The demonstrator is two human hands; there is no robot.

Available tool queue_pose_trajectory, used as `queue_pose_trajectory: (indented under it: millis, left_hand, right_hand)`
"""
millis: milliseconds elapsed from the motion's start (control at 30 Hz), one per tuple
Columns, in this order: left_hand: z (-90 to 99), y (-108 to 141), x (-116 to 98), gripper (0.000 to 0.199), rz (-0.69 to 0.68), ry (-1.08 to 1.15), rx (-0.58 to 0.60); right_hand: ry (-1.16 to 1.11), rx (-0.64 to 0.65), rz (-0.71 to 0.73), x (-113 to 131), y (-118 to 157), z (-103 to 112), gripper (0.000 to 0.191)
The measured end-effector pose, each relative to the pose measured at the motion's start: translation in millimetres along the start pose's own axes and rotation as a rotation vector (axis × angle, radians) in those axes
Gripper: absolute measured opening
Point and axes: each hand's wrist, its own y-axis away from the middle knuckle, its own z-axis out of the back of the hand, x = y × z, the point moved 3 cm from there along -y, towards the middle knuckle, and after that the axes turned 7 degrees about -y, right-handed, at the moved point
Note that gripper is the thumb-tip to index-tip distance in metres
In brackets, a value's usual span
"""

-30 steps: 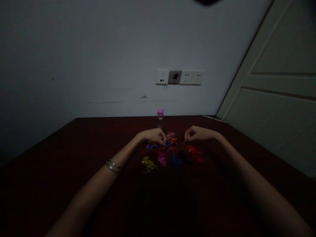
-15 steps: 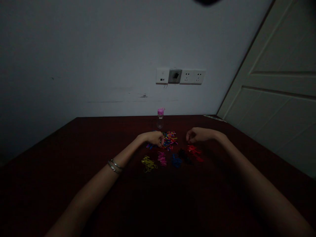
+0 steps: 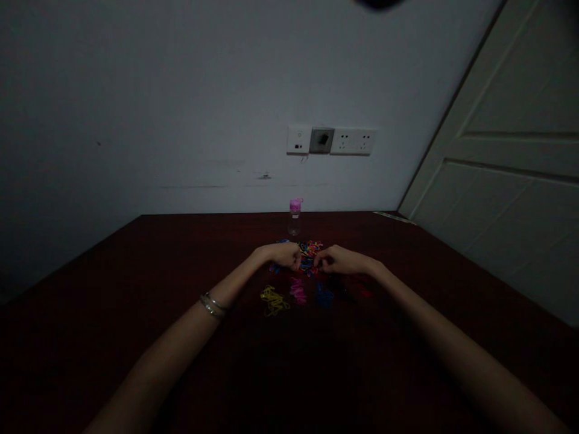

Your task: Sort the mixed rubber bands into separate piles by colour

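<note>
A mixed pile of small coloured loops, which look like rubber bands, lies on the dark red table. Over its left side rests my left hand, its fingers curled down into the pile; whatever they grip is hidden. My right hand reaches the pile's right edge with thumb and fingertips drawn together, and I cannot see what is between them. Nearer to me lie sorted heaps: yellow loops, pink loops and blue loops. Dark loops and red loops sit in my right arm's shadow.
Behind the pile stands a clear bottle with a pink cap. The wall beyond the table carries sockets. At the right is a pale panelled door. The light is dim.
My right hand has moved left from above the red loops to the right edge of the mixed pile, shading the red and dark heaps. My left hand stays almost in place.
</note>
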Motion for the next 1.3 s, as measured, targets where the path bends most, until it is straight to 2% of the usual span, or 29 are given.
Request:
queue_pose_trajectory:
  millis: [267, 433, 733, 933, 1300]
  left_hand:
    - [4.8, 6.6, -1.5, 0.02, 0.032, 0.066, 0.017]
    - [14.0, 13.0, 1.0, 0.02, 0.042, 0.15, 0.003]
    - [29.3, 22.6, 2.3, 0.018, -0.019, 0.191, -0.103]
    - [30.9, 22.9, 0.5, 0.018, -0.017, 0.164, -0.112]
    - [26.8, 20.8, 1.7, 0.019, -0.01, 0.192, -0.101]
  right_hand:
    - [0.011, -0.01, -0.005, -3.2, -1.0, -4.0, 0.027]
    - [0.054, -0.012, -0.032, 1.1, -1.0, -6.1, 0.025]
    - [-0.011, -0.018, -0.015, -1.6, 0.0, -2.5, 0.017]
    - [-0.079, -0.067, 0.025, -2.3, 1.2, 3.9, 0.016]
    - [-0.114, -0.08, -0.011, -3.0, 5.5, 14.6, 0.019]
